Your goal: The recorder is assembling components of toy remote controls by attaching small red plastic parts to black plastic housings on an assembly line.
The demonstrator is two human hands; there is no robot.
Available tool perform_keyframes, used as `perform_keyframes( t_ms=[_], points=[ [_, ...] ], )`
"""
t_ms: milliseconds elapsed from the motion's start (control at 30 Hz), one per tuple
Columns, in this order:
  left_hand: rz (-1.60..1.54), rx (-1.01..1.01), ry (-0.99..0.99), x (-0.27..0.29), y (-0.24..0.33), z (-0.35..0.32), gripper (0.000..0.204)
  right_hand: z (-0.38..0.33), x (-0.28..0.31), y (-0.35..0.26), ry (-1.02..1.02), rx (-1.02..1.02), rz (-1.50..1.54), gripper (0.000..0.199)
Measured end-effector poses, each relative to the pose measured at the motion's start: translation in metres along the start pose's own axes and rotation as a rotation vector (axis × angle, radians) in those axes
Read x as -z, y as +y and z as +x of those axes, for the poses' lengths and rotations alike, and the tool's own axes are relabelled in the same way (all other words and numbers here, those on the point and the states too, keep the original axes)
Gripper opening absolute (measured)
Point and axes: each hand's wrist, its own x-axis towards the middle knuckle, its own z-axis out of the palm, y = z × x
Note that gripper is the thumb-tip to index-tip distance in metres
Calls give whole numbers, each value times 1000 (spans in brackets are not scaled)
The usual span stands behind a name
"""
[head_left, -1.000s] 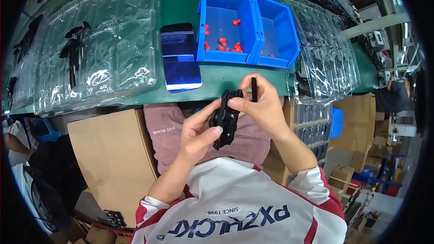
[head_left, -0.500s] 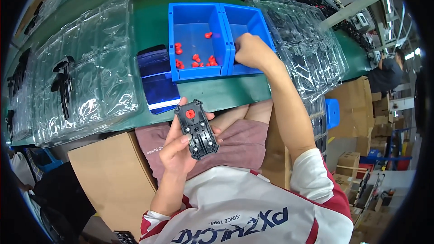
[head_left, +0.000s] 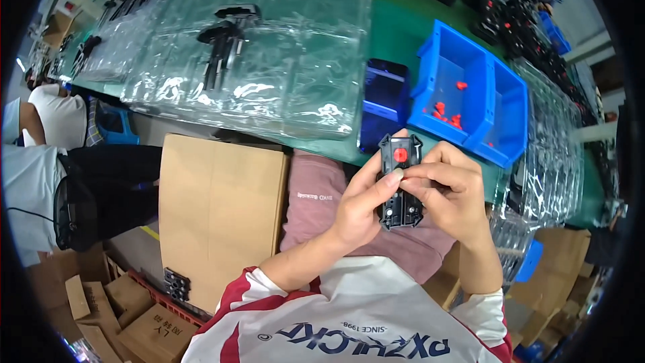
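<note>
My left hand (head_left: 363, 210) is closed around a black plastic housing (head_left: 403, 210), held upright above my lap. A round red piece (head_left: 401, 155) sits near the housing's top end, and shiny screw-like spots show lower down. Thumb and fingertips of my right hand (head_left: 455, 191) are pinched together against the middle of the housing, beside my left thumb. Whatever lies in that pinch is too small and covered to name. Just beyond the hands stand two joined blue bins (head_left: 432, 126); small red plastic parts (head_left: 440, 111) lie in the left one.
Clear plastic trays (head_left: 302, 40) cover the green table, with black parts (head_left: 222, 44) on top. A dark blue glossy flat object (head_left: 384, 97) lies beside the bins. A cardboard box (head_left: 218, 218) stands left of my lap; another person (head_left: 33, 181) is farther left.
My right hand has come out of the right blue bin and now meets the black housing in my left hand. The view has turned, so the bins appear farther right.
</note>
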Motion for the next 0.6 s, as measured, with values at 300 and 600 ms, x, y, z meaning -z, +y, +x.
perform_keyframes(
  t_ms=[300, 600],
  points=[
    [-80, -312, 189, 45, 47, -19, 65, 110, -85, -19, -178, 151, 43, 13],
    [-97, -311, 194, 66, 55, -34, 66, 268, -203, -7, 96, 435, -635, 20]
  ],
)
